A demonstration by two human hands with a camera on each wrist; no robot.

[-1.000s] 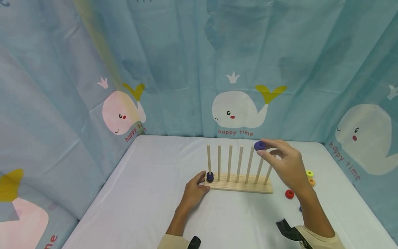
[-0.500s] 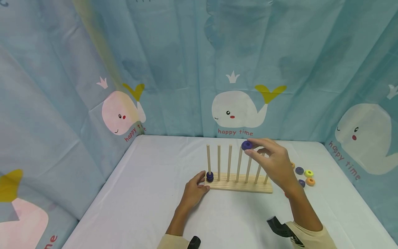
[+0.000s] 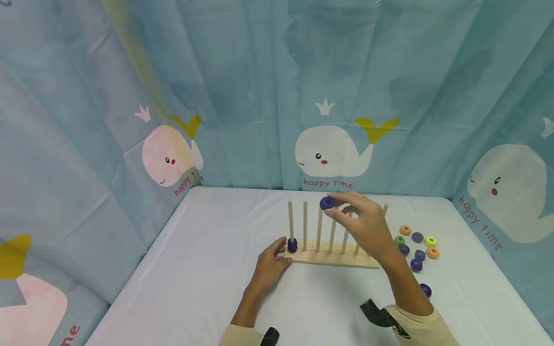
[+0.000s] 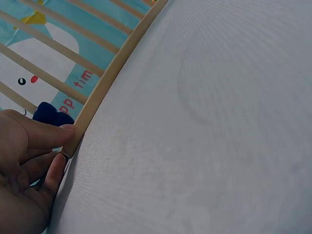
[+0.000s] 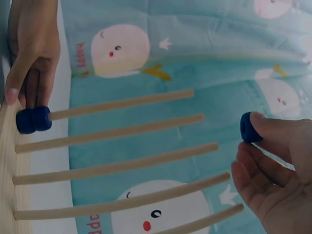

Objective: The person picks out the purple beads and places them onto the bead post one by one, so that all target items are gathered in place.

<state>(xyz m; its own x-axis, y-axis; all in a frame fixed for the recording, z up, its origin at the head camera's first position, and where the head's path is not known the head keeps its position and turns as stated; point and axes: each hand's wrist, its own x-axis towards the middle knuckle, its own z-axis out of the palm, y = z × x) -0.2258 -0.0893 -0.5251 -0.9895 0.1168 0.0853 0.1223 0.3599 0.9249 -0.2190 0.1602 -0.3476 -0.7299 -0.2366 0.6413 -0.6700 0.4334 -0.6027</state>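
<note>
A wooden peg rack point(image 3: 331, 259) with a row of upright pegs stands on the table. My left hand point(image 3: 267, 269) grips the left end of its base, thumb at the front edge in the left wrist view point(image 4: 34, 146). Two dark blue beads point(image 3: 292, 245) are stacked at the bottom of the leftmost peg, close to the left fingers. Between thumb and forefinger, my right hand point(image 3: 365, 223) pinches another blue bead point(image 3: 326, 203) near the height of the peg tops. The right wrist view shows that held bead point(image 5: 248, 127) apart from the pegs, its hole facing them.
Loose beads lie right of the rack: several blue ones point(image 3: 416, 265), a green bead point(image 3: 399, 240), orange beads point(image 3: 432, 253) and a yellow bead point(image 3: 430, 241). A blue curtain point(image 3: 242, 96) with whale prints hangs behind and beside the white table point(image 3: 195, 269).
My right hand has moved left along the peg tops with the blue bead, uncovering more loose beads on the right. The left hand and the rack have stayed in place.
</note>
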